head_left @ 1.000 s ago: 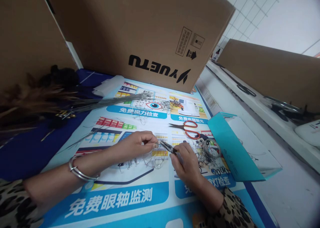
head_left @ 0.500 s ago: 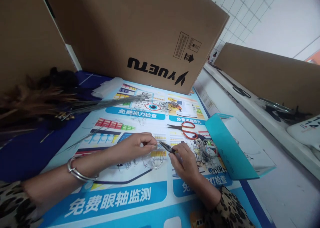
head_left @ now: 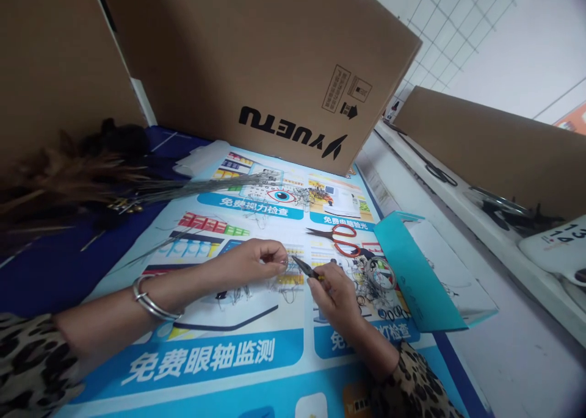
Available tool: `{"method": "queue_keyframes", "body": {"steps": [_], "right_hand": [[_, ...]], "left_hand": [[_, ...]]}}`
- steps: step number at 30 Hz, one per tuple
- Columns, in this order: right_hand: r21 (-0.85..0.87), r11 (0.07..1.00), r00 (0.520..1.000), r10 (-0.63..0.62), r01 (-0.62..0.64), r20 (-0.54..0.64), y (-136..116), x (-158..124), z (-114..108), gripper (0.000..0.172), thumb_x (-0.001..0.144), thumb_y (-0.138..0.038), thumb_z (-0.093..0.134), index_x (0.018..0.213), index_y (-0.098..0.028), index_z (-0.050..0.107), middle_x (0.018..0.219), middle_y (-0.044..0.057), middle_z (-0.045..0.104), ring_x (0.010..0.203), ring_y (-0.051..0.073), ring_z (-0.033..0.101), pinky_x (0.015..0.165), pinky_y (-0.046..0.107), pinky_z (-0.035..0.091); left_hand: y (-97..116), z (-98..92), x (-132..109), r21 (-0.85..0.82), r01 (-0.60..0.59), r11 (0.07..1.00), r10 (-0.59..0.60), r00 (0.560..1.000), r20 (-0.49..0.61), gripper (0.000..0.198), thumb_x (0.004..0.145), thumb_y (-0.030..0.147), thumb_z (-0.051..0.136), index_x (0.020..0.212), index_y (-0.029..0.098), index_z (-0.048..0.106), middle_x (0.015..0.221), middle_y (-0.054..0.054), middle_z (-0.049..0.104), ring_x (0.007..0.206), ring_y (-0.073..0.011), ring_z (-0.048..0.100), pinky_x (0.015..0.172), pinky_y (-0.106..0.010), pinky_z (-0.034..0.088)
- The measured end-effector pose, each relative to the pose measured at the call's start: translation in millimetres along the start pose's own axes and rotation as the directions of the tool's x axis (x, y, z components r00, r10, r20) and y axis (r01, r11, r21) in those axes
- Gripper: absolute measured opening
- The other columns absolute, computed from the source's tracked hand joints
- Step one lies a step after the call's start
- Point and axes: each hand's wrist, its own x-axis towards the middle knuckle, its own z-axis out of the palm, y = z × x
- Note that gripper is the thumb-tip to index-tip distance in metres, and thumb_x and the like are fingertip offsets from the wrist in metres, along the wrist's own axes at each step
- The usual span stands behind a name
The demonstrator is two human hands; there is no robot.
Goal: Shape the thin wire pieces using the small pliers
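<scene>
I'm on a tiny, pale, fine piece (head_left: 285,262), pinched between thumb and forefinger of my left hand (head_left: 263,260); too small to make out its shape or long axis. Just to its right, the slim dark metal needle-nose pliers (head_left: 304,267), gripped in my right hand (head_left: 336,290). Their long axis runs from that fist leftward and slightly away from me, tips aimed at the pinch, a slight gap showing. Whether the plier jaws are parted, I can't tell. I'd judge that short line-up decisive, and I see nothing in between.

Outward now: red-handled scissors (head_left: 333,235) lie just beyond the pliers, blades pointing left. Loose silvery wire bits (head_left: 240,294) under my left forearm. Right of my right hand, a tangled grey wire heap (head_left: 372,287), then a teal open box (head_left: 412,271) hemming that side. Farther off, a large brown cardboard box (head_left: 274,58) walls the back.
</scene>
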Motion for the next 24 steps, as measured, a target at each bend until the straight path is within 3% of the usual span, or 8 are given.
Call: {"method": "queue_keyframes", "body": {"steps": [16,24], "right_hand": [[-0.015,1.0,0.999,-0.023,0.024,0.043,0,2,0,0.01,0.085,-0.026,0.048,0.086,-0.019,0.054,0.081,0.005,0.054,0.074,0.016,0.051,0.064,0.027,0.04],[0.03,0.999,0.998,0.016,-0.017,0.06,-3,0,2,0.008,0.084,-0.024,0.049,0.085,-0.019,0.054,0.079,0.004,0.054,0.07,0.015,0.05,0.061,0.026,0.041]], "left_hand": [[-7,6.8,1,-0.005,-0.037,0.999,0.037,0.999,0.019,0.006,0.072,0.024,0.05,0.071,0.018,0.049,0.06,0.006,0.043,0.055,-0.009,0.037,0.05,-0.019,0.03],[-10,9.3,2,-0.031,-0.069,0.997,0.067,0.997,-0.044,0.007,0.072,0.022,0.051,0.072,0.019,0.045,0.065,0.005,0.042,0.058,-0.0092,0.038,0.052,-0.018,0.032]]}}
